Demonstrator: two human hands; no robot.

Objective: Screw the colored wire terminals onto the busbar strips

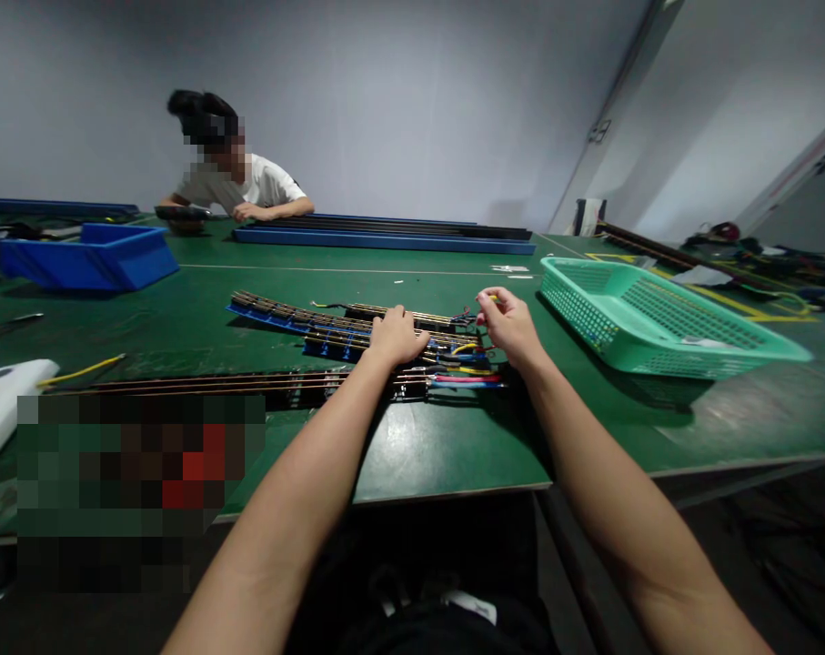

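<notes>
My left hand (397,337) bends over a blue-based rail strip with copper-coloured rods (337,344), its thumb and fingers on the strip near its right end. My right hand (511,329) is pinched above the strips' wired ends, with a bit of thin yellow wire (494,297) at its fingertips. A longer curved rail strip (268,310) lies just behind, and a black strip (418,317) lies beyond that. Nearer me runs a long rod assembly (200,386) ending in red and blue wires (467,382). My left fingertips are partly hidden.
A green perforated basket (664,350) stands to the right of my right hand. At the left are a blue bin (91,259) and a white object (9,400). Long blue channels (385,238) lie across the back, where a person in a white shirt (268,186) leans on the table.
</notes>
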